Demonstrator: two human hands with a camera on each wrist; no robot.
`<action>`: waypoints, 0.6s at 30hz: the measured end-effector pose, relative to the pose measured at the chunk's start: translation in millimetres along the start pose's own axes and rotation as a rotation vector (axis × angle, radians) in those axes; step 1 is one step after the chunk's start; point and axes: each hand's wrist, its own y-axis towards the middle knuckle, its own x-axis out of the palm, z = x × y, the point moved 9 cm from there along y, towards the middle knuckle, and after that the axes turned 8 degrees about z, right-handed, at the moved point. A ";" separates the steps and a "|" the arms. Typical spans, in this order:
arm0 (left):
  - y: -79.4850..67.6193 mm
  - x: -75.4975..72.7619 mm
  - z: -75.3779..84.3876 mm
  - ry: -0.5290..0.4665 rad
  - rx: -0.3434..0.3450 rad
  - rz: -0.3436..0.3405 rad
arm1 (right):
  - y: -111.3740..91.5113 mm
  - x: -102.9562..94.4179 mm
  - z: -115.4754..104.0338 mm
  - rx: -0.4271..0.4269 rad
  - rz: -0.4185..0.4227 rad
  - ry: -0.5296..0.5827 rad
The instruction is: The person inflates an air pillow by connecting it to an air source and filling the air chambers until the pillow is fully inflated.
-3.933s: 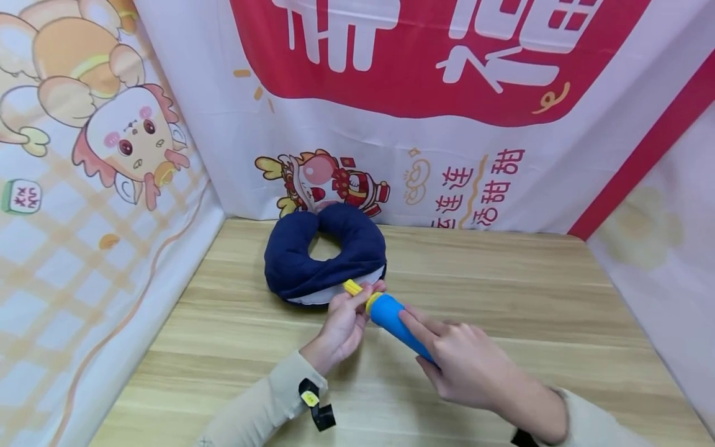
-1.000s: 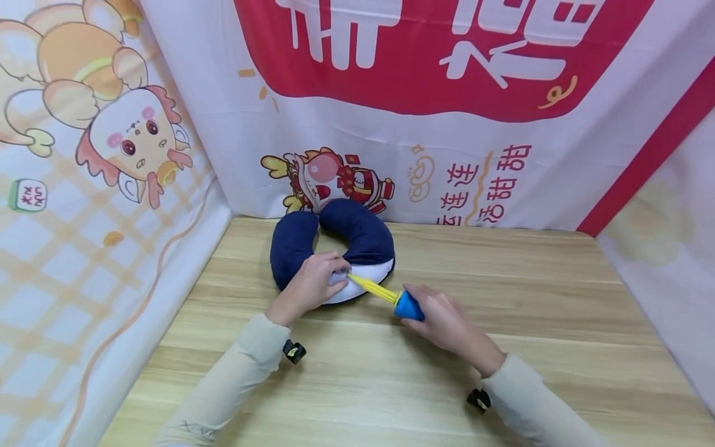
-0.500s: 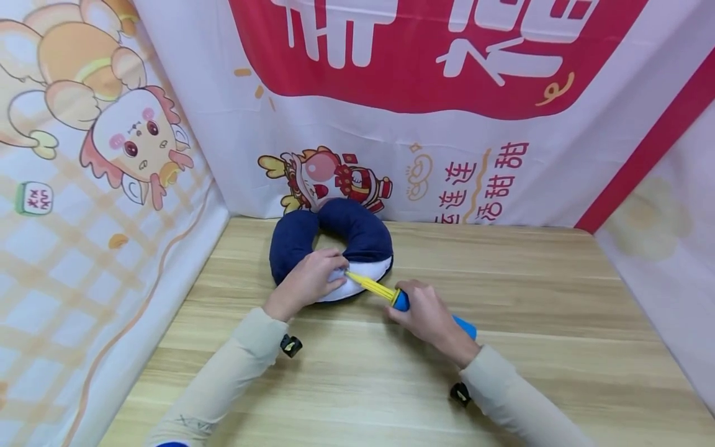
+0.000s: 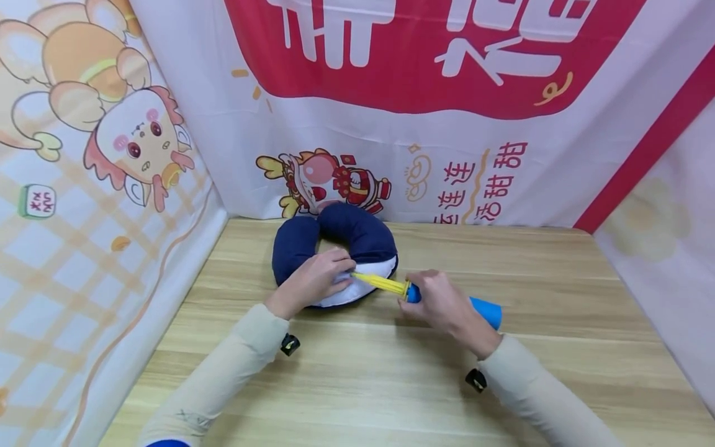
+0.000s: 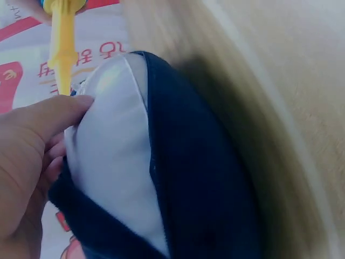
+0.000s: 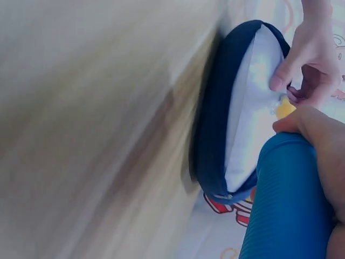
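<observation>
A navy U-shaped neck pillow (image 4: 365,233) lies against the back cloth, its cover drawn back over a white inner part (image 4: 365,285). My left hand (image 4: 313,277) pinches the white part near its middle, beside the tip of a yellow nozzle (image 4: 385,283). That nozzle belongs to a blue hand pump (image 4: 486,312), which my right hand (image 4: 444,304) grips round the front of the barrel. In the left wrist view the nozzle tip (image 5: 63,81) meets the white part at my thumb. Whether it sits inside a valve is hidden by the fingers.
The wood-grain table (image 4: 357,379) extends in front and to the right. A printed cloth with red lettering (image 4: 436,62) hangs along the back, and a checked cartoon cloth (image 4: 100,261) lines the left side.
Earlier my left hand held the nozzle in front of the pillow; now it pinches the white part, more exposed. Lately my right hand and pump shifted slightly right, with the barrel's rear coming into sight.
</observation>
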 end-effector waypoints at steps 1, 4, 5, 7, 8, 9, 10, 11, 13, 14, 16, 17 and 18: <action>0.2 1.2 1.6 0.000 0.019 0.009 | 1.2 -2.0 -0.8 -0.017 -0.009 -0.023; 0.4 4.1 5.8 -0.002 0.069 0.042 | 3.7 -7.1 -2.0 -0.064 -0.035 -0.089; 0.2 5.5 6.5 -0.006 0.077 0.050 | 4.3 -8.8 -1.9 -0.075 -0.044 -0.106; -0.1 7.7 7.6 -0.023 0.086 0.063 | 5.1 -11.8 -1.1 -0.092 -0.062 -0.119; -0.3 8.9 8.0 -0.036 0.086 0.066 | 5.2 -12.8 0.4 -0.093 -0.076 -0.116; -0.4 9.8 8.4 -0.050 0.084 0.070 | 5.3 -14.0 2.0 -0.093 -0.087 -0.110; -0.5 10.8 9.0 -0.065 0.081 0.071 | 5.1 -15.0 3.9 -0.095 -0.097 -0.106; -0.2 11.2 9.9 -0.082 0.076 0.073 | 4.7 -16.2 6.1 -0.096 -0.103 -0.099; 1.2 12.4 12.0 -0.112 0.068 0.074 | 3.6 -18.7 11.1 -0.097 -0.111 -0.092; 2.3 12.8 12.9 -0.128 0.060 0.074 | 2.8 -20.5 13.5 -0.097 -0.110 -0.092; 5.4 13.2 15.4 -0.158 0.048 0.072 | 1.0 -24.5 18.4 -0.100 -0.102 -0.104; 7.1 13.1 16.5 -0.172 0.044 0.072 | 0.3 -26.5 20.6 -0.098 -0.098 -0.107; 8.5 13.1 17.5 -0.181 0.043 0.070 | -0.3 -28.0 22.6 -0.098 -0.099 -0.112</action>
